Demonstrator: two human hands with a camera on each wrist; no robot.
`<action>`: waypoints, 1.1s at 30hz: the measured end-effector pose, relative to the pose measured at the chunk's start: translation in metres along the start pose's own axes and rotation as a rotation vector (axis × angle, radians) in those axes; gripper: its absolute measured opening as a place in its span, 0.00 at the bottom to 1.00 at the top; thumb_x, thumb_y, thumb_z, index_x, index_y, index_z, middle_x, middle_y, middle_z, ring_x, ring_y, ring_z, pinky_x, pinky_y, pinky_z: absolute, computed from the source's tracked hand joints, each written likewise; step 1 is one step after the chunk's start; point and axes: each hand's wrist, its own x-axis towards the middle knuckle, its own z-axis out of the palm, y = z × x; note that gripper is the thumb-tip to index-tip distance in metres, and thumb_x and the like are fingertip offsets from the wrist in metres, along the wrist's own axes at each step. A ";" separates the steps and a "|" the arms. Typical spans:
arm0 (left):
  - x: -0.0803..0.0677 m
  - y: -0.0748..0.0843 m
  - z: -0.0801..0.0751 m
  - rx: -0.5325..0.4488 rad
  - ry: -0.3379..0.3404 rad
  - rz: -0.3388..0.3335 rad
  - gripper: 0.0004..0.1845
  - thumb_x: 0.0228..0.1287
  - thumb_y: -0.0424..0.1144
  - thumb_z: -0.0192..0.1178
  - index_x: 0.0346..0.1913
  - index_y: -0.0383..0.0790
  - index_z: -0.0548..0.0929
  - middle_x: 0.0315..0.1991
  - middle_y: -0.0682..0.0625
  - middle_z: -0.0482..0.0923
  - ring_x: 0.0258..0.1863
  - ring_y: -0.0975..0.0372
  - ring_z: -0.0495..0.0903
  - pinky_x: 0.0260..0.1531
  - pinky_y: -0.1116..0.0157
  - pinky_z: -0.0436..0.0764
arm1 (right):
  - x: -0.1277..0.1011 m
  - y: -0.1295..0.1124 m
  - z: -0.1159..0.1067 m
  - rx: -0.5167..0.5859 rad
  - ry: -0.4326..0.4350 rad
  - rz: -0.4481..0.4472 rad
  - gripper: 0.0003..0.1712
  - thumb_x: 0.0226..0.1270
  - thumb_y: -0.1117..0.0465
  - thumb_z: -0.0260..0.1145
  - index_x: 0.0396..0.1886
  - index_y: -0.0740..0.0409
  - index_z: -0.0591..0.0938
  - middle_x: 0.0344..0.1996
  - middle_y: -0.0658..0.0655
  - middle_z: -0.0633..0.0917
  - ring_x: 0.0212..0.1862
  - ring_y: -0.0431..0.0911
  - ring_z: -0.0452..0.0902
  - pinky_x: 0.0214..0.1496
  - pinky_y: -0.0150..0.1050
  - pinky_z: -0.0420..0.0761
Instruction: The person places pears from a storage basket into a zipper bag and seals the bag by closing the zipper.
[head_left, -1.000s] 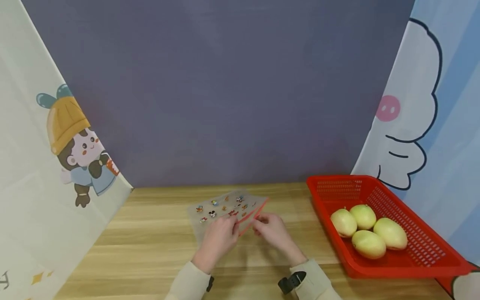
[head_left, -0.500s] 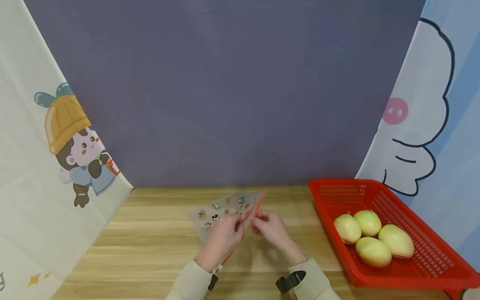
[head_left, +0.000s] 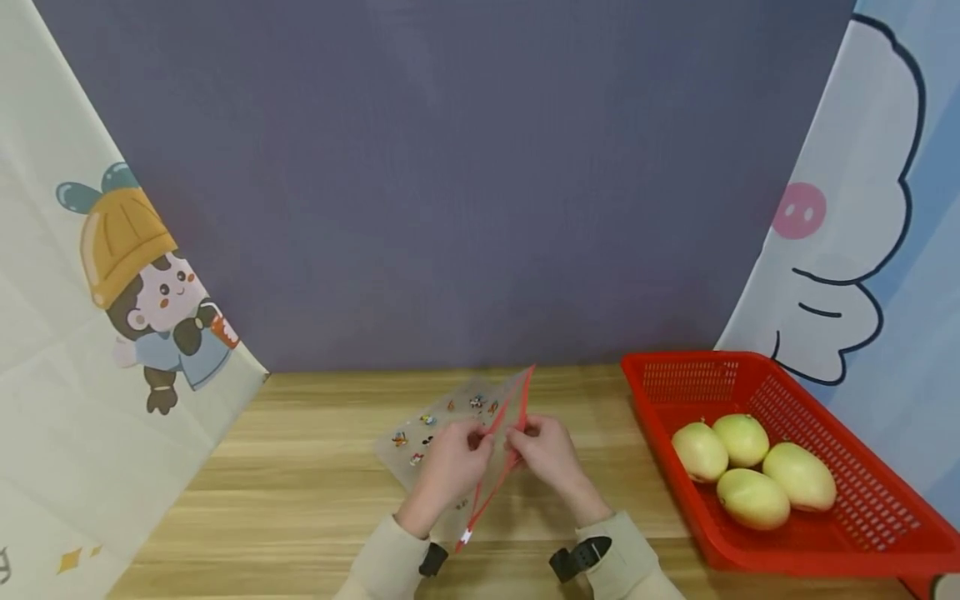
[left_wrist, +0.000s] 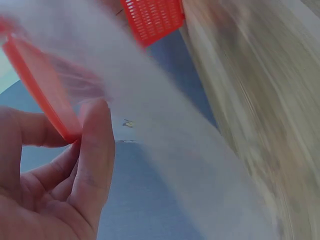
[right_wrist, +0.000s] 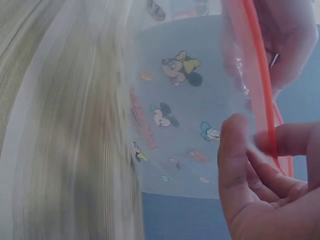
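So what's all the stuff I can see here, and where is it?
zip bag: 1, see-through with small cartoon prints and a red zip strip, held up over the table's middle
basket: 1, red plastic mesh, right side of the table
fruits: 4, pale yellow-green, lying together inside the basket
table: 1, light wood
backdrop: 1, grey-purple, behind the table
cartoon curtains: 2, cream on the left, blue and white on the right
left hand: 1, fingers pinching the bag's red strip
right hand: 1, fingers pinching the same strip
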 end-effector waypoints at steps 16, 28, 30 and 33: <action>0.003 0.009 -0.019 -0.227 0.067 -0.088 0.07 0.70 0.33 0.62 0.42 0.33 0.88 0.27 0.46 0.83 0.17 0.63 0.79 0.14 0.66 0.80 | -0.001 -0.004 -0.021 -0.085 0.031 -0.015 0.05 0.67 0.71 0.66 0.35 0.71 0.84 0.16 0.56 0.82 0.14 0.45 0.79 0.17 0.41 0.84; 0.007 0.005 -0.036 -0.384 0.112 -0.132 0.08 0.70 0.34 0.64 0.40 0.32 0.89 0.26 0.44 0.84 0.19 0.58 0.84 0.22 0.56 0.88 | 0.001 -0.013 -0.025 -0.157 0.093 -0.010 0.03 0.65 0.71 0.67 0.34 0.70 0.85 0.17 0.56 0.82 0.18 0.50 0.81 0.20 0.40 0.85; 0.007 0.004 -0.039 -0.402 0.127 -0.150 0.07 0.70 0.34 0.64 0.40 0.32 0.89 0.26 0.42 0.84 0.19 0.57 0.85 0.24 0.53 0.88 | 0.001 -0.014 -0.026 -0.148 0.095 -0.001 0.03 0.65 0.72 0.67 0.34 0.70 0.85 0.17 0.57 0.83 0.18 0.47 0.81 0.22 0.42 0.86; 0.007 0.004 -0.042 -0.408 0.151 -0.183 0.07 0.69 0.34 0.65 0.38 0.33 0.89 0.25 0.42 0.84 0.19 0.56 0.85 0.24 0.56 0.88 | 0.001 -0.014 -0.029 -0.125 0.097 0.017 0.03 0.65 0.72 0.67 0.34 0.70 0.85 0.18 0.59 0.83 0.18 0.45 0.81 0.23 0.42 0.87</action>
